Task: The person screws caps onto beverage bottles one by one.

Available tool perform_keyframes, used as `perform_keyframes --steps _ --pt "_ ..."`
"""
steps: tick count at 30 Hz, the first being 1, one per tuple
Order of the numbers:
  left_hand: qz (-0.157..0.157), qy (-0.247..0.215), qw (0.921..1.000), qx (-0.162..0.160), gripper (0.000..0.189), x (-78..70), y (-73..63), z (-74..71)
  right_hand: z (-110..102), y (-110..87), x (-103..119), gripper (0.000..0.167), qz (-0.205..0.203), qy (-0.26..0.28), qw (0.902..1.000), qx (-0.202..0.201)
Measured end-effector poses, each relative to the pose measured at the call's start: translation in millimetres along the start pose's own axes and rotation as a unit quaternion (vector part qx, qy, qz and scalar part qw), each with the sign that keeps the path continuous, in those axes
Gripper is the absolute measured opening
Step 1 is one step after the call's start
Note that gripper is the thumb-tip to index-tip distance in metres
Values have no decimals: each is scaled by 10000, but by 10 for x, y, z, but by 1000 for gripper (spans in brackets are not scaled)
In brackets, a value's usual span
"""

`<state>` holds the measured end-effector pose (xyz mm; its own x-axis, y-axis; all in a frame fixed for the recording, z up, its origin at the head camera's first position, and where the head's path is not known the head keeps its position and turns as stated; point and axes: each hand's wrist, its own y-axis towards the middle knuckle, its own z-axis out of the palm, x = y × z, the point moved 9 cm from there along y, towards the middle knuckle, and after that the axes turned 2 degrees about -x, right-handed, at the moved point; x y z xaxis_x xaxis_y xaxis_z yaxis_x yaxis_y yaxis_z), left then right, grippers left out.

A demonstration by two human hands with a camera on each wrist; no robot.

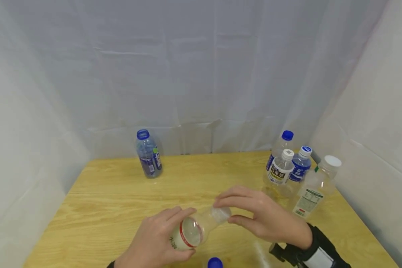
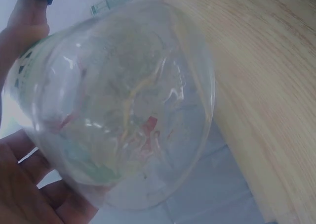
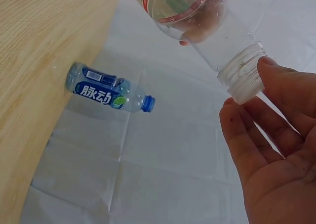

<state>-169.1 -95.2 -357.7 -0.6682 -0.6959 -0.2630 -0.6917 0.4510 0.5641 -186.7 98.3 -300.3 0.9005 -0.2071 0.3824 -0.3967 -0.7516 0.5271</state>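
My left hand (image 1: pixel 159 238) grips the body of a clear plastic bottle (image 1: pixel 202 225), which is tilted with its neck toward the right. A red-edged label wraps the bottle. At the neck, my right hand (image 1: pixel 259 214) pinches the translucent white cap (image 3: pixel 245 88) between thumb and fingers. The cap sits on the bottle's mouth. From the left wrist, the bottle's clear base (image 2: pixel 133 115) fills most of the view, with the left fingers (image 2: pixel 49 184) curled round its side.
A capless blue-tinted bottle (image 1: pixel 149 156) stands at the table's back left. Several capped bottles stand at the right, among them a black-and-white-labelled one (image 1: pixel 280 169) and a large clear one (image 1: pixel 313 190). A blue cap (image 1: pixel 215 262) shows at the front edge of view.
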Motion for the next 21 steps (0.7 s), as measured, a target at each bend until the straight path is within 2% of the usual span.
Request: perform_keyframes --steps 8,11,17,21 --pt "-147 -826 9958 368 78 26 -19 45 -12 28 52 51 -274 460 9986 47" --pt "-97 -889 9953 382 79 17 -20 43 -29 36 77 49 -363 548 9978 53" --pt "-101 -937 9945 447 80 -2 -7 51 -49 25 75 45 -144 573 9981 162" --pt "-85 -822 9951 539 81 -24 1 70 -57 19 62 39 -81 738 9972 84"
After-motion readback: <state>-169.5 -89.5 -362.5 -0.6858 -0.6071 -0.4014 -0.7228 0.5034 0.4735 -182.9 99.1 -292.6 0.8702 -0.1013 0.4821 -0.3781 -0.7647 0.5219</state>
